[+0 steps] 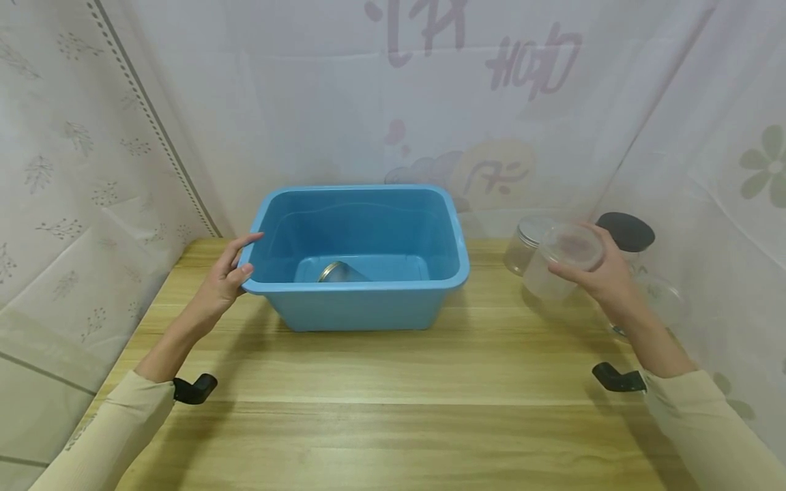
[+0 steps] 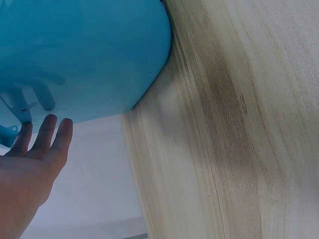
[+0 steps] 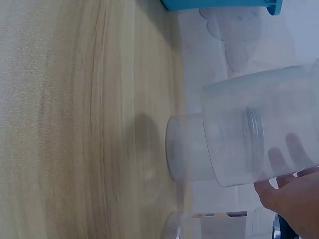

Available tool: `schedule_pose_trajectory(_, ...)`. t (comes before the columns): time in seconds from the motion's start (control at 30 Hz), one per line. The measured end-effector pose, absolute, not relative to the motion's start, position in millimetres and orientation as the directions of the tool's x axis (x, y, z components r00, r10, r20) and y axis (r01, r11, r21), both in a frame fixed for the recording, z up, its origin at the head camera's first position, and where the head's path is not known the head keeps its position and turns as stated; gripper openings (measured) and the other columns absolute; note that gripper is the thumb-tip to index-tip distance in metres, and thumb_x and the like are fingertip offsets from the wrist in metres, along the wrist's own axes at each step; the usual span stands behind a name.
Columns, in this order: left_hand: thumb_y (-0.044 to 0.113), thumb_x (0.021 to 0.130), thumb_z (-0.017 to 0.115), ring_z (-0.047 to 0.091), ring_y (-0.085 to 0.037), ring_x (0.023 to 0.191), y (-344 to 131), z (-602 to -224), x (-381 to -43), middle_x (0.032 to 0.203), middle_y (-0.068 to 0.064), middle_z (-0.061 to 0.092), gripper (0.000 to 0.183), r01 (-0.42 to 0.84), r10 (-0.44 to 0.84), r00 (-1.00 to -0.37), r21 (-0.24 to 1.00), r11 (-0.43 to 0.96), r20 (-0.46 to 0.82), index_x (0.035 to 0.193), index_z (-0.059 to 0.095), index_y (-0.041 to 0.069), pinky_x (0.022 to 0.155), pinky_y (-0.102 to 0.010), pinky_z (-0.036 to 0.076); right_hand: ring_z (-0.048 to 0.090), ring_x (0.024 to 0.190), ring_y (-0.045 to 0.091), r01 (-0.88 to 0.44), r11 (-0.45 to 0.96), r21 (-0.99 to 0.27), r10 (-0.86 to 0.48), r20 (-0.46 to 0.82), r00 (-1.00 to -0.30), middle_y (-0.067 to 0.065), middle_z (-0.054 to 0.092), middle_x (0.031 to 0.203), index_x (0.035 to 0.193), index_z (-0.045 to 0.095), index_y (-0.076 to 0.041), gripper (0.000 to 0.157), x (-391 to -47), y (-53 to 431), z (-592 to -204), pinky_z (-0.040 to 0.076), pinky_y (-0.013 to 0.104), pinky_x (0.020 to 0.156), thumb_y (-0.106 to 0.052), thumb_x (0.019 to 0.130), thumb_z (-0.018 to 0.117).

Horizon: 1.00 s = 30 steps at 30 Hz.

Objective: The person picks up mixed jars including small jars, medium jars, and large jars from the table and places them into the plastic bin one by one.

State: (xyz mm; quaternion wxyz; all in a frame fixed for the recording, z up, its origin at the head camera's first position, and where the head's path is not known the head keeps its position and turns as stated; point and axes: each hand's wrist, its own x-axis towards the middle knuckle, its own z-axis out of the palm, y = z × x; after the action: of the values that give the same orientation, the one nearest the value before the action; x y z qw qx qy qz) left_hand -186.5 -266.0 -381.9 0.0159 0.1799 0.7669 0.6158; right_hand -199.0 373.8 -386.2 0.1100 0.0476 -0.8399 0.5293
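Observation:
A blue plastic tub (image 1: 356, 307) stands on the wooden table. My left hand (image 1: 224, 276) grips its left rim, the thumb on top; from the left wrist view, several fingers (image 2: 62, 142) reach up along the tub's outer wall. Inside the tub a glass jar (image 1: 344, 273) with a gold-coloured rim lies on its side, partly hidden by the front wall. To the right, my right hand (image 1: 604, 273) holds a translucent plastic jar (image 3: 229, 134) around its side, tilted and raised above the table. Behind it stands a clear jar with a silver lid (image 1: 533, 228).
A black-lidded container (image 1: 625, 232) stands behind my right hand. Another clear container (image 1: 663, 296) is partly hidden by my right wrist. Patterned white curtains (image 1: 307, 102) hang behind the table (image 1: 393, 409) and on both sides.

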Motion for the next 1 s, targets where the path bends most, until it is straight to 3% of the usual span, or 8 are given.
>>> schedule_pose_trajectory(0.2,0.016,0.110,0.039,0.055,-0.026,0.111,-266,-382,-187,0.143,-0.026,0.036,0.050,0.261,0.299,-0.932,0.951,0.167,0.204,0.158,0.035,0.030,0.085,-0.023,0.050,0.038,0.121,0.028,-0.211,0.374,-0.903,0.008,0.231,-0.973,0.009,0.036,0.142,0.157,0.033,-0.014,0.089,-200,373,-383,0.049,0.018,0.077,0.007,0.084,0.079)
schedule_pose_trajectory(0.4,0.017,0.110,0.039,0.056,-0.026,0.108,-266,-381,-187,0.139,-0.024,0.038,0.050,0.265,0.296,-0.933,0.947,0.179,0.205,0.158,0.035,0.030,0.084,-0.023,0.050,0.044,0.118,0.028,-0.219,0.397,-0.891,-0.007,0.235,-0.972,0.012,0.037,0.142,0.157,0.034,-0.016,0.088,-199,372,-376,0.051,0.019,0.075,0.004,0.085,0.079)
schedule_pose_trajectory(0.63,0.017,0.110,0.040,0.055,-0.027,0.111,-265,-382,-186,0.152,-0.025,0.029,0.050,0.260,0.290,-0.935,0.949,0.176,0.202,0.158,0.036,0.030,0.085,-0.023,0.049,0.047,0.113,0.026,-0.228,0.448,-0.865,-0.012,0.249,-0.968,0.009,0.038,0.141,0.157,0.035,-0.021,0.089,-202,369,-370,0.053,0.022,0.071,0.000,0.085,0.081)
schedule_pose_trajectory(1.0,0.017,0.110,0.040,0.056,-0.026,0.108,-265,-382,-186,0.144,-0.026,0.035,0.050,0.257,0.293,-0.935,0.952,0.170,0.200,0.158,0.036,0.030,0.085,-0.023,0.050,0.047,0.115,0.026,-0.243,0.426,-0.872,-0.018,0.261,-0.965,0.010,0.041,0.139,0.156,0.038,-0.021,0.091,-205,357,-360,0.052,0.020,0.074,0.003,0.082,0.083)
